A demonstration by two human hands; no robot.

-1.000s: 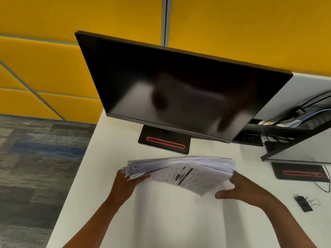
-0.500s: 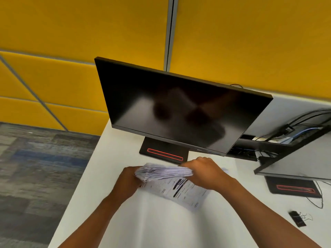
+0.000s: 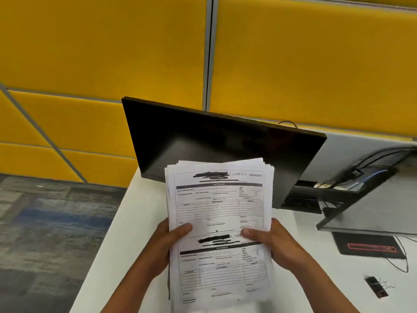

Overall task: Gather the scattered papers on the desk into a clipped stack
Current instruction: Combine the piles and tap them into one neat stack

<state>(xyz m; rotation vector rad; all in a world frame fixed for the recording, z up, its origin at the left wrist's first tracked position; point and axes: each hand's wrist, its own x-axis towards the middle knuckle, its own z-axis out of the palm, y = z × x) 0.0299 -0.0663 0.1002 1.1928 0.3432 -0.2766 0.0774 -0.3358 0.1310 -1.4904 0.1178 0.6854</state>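
Fingers of the left hand point(image 3: 167, 242) and right hand point(image 3: 274, 241) pinch the paper stack point(image 3: 220, 222) upright above the counter point(image 3: 126, 233). Its uneven top edges could fan or slip before the binder clip point(image 3: 377, 287) goes on.

The top sheet of the paper stack point(image 3: 220, 206) was a printed form, laid out twice down the page. In each header the word "CAMPUS" could be read, fully in the upper one and cut off by a thumb in the lower; whatever stood before it was blacked out. A dark bar under each header carried a short white title too blurred to read. The rows and table lines below were too small and smeared to read.
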